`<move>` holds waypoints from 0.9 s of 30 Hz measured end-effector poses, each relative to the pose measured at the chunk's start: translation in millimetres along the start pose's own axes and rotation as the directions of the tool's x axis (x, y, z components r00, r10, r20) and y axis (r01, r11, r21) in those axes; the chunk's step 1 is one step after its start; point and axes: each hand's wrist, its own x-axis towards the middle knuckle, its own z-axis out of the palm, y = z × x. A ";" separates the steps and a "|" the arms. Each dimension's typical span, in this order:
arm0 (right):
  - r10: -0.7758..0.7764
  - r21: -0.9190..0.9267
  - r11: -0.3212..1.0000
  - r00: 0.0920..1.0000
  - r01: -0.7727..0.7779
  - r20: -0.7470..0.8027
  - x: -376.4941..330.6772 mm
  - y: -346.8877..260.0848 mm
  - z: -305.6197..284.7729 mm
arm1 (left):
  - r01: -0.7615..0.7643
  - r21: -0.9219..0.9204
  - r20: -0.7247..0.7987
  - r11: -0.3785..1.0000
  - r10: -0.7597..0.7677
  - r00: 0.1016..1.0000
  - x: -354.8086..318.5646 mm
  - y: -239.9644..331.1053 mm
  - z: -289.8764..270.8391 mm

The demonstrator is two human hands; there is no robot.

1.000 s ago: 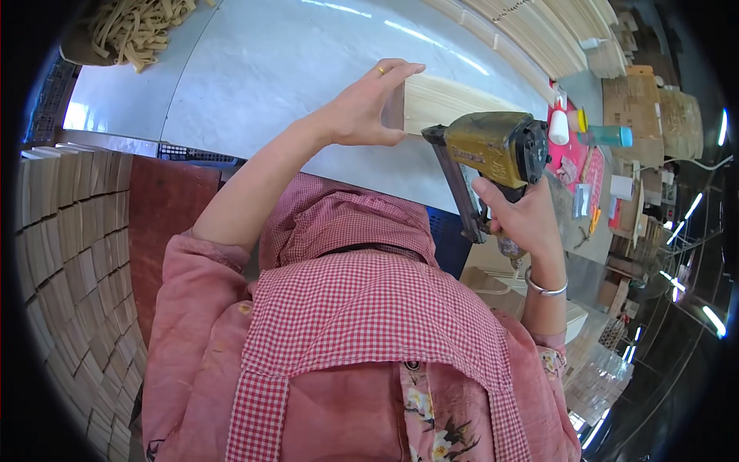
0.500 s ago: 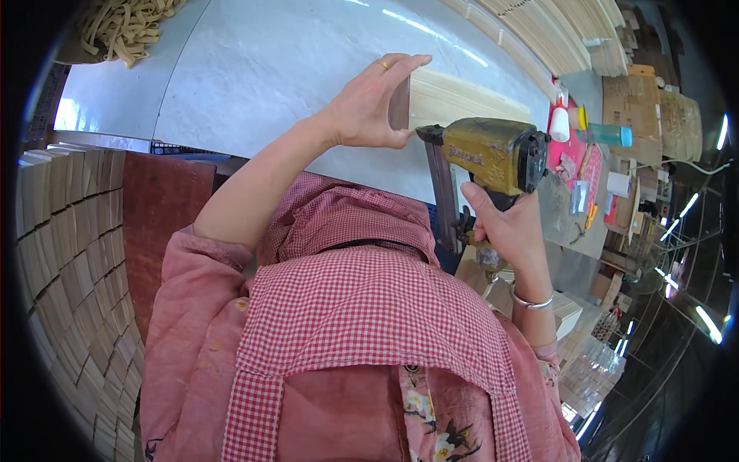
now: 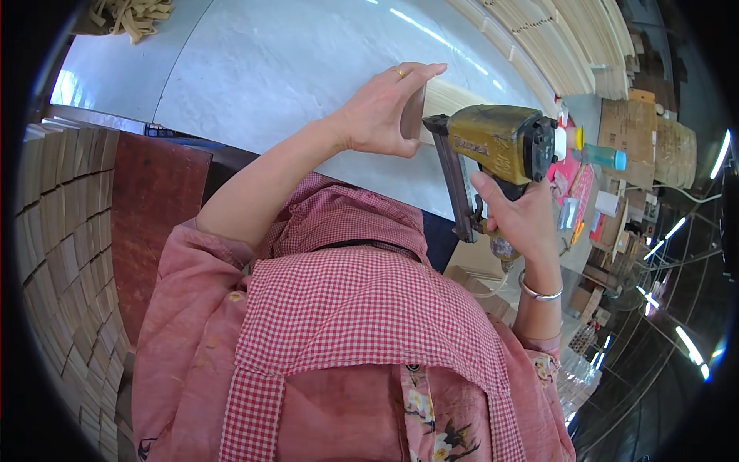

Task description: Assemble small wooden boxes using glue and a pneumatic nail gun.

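My left hand (image 3: 381, 112) spans a brown end piece (image 3: 413, 115), thumb on the near edge and fingers on the far edge. Behind that piece a pale wooden part (image 3: 453, 95) extends to the right along the bench. My right hand (image 3: 525, 217) is wrapped round the handle of a yellow and black pneumatic nail gun (image 3: 493, 142). The gun's nose sits close to the near right side of the brown piece; whether they touch I cannot tell. The gun's body hides much of the pale wood.
A pale bench top (image 3: 262, 69) spreads before me. Stacked wooden strips (image 3: 573, 38) line its far right. Beside the gun lie a teal-capped bottle (image 3: 604, 156) and a pink mat (image 3: 583, 181). Wooden blocks (image 3: 65, 208) are piled at left; beige bands (image 3: 135, 17) sit far left.
Both hands, the brown piece and the gun appear slightly further right in the picture. The whole view has shifted a little, and the gun's nose stays near the brown piece.
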 end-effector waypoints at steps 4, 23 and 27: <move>-0.031 -0.001 1.000 1.000 0.031 0.002 3.3 2.7 -1.0 | -0.008 -0.005 -0.016 1.000 0.008 1.000 0.3 -2.0 1.8; -0.148 -0.225 0.959 0.982 0.171 0.114 25.4 -22.3 -17.6 | 0.002 -0.006 -0.022 1.000 -0.002 1.000 -1.6 -3.4 3.0; -0.187 -0.209 0.957 0.978 0.202 0.087 23.4 -13.3 -21.5 | 0.014 -0.001 -0.021 1.000 -0.014 1.000 -5.2 -5.4 2.8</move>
